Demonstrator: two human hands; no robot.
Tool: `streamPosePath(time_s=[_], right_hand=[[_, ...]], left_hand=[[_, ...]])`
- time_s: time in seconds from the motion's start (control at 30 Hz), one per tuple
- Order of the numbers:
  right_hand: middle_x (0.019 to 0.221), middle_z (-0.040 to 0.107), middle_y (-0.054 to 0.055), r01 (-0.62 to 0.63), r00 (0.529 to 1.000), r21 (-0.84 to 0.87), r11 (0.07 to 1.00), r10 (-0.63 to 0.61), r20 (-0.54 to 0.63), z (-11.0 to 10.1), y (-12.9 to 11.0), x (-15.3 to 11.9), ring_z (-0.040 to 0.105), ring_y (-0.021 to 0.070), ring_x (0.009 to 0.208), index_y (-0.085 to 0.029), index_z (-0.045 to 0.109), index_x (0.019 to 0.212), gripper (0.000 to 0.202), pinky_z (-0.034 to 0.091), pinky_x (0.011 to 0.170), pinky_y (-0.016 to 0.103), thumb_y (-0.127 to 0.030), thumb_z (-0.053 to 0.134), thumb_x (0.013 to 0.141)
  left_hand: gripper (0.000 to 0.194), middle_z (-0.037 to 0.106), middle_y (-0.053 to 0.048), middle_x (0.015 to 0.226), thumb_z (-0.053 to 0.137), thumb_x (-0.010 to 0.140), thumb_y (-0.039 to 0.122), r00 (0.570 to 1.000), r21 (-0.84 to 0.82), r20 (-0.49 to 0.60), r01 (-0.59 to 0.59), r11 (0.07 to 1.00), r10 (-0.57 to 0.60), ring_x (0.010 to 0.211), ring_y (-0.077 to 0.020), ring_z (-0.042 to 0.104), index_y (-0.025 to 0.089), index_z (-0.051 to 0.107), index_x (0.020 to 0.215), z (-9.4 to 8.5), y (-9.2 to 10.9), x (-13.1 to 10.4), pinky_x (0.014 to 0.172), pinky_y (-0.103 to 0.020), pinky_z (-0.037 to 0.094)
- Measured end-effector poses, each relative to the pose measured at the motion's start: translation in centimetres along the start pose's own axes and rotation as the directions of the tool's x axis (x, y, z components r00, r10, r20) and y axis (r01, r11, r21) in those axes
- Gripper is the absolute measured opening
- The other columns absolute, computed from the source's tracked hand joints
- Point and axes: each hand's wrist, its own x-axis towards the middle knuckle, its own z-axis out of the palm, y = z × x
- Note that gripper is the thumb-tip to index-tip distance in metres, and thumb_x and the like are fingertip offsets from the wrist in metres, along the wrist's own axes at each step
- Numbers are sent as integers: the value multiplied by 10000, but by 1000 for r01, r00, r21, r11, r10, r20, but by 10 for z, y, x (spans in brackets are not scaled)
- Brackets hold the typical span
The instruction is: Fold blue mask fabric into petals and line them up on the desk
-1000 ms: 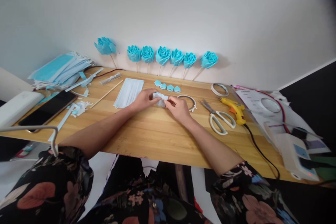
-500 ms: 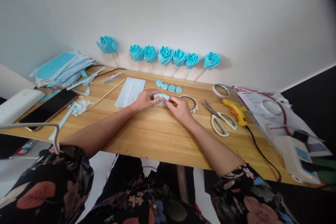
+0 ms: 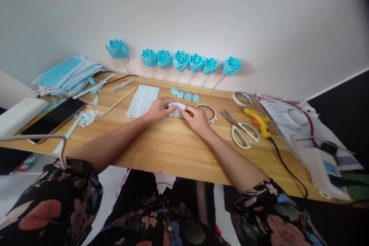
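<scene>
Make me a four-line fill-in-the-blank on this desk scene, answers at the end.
The left hand and right hand share a pale piece, while a flat face mask lies beside the ____ one.
In a row lie ____ small folded pieces.
Along the wall are ____ blue flowers.
The glue gun near the scissors has a ____ body.

Missing words: left; four; seven; yellow.

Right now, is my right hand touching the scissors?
Apart: the head view plainly shows a gap, with wooden tabletop visible between your right hand and the scissors.
</scene>
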Motion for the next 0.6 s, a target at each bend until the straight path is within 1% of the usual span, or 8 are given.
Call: streamPosePath(time_s=[0.23, 0.4, 0.6], right_hand=[[596, 508, -23, 11, 1000, 6, 1000, -11, -2, -1, -2, -1, 453, 130, 588, -220, 483, 642, 263, 331, 603, 266, -360, 569, 848], [585, 507, -21, -6, 1000, 0, 1000, 6, 0, -1, -2, -1, 464, 137, 595, -223, 485, 635, 276, 334, 598, 269, -362, 573, 857], [581, 507, -21, -12, 1000, 7, 1000, 12, 2, 0, -1, -1, 460, 138, 592, -224, 491, 634, 275, 328, 585, 272, -376, 571, 848]], left_hand=[[362, 687, -64, 799, 586, 894, 481, 1000, -24, 10, 15, 1000, -15, 742, -174, 620, 139, 677, 816, 0, 0, 0, 646, -265, 467], [396, 692, -63, 794, 569, 909, 510, 1000, -25, 19, 15, 1000, -15, 742, -173, 620, 142, 677, 806, 0, 0, -1, 656, -263, 472], [398, 685, -58, 791, 598, 886, 514, 999, -18, 25, 40, 999, -40, 704, -155, 585, 132, 698, 837, 0, 4, -1, 594, -246, 418]])
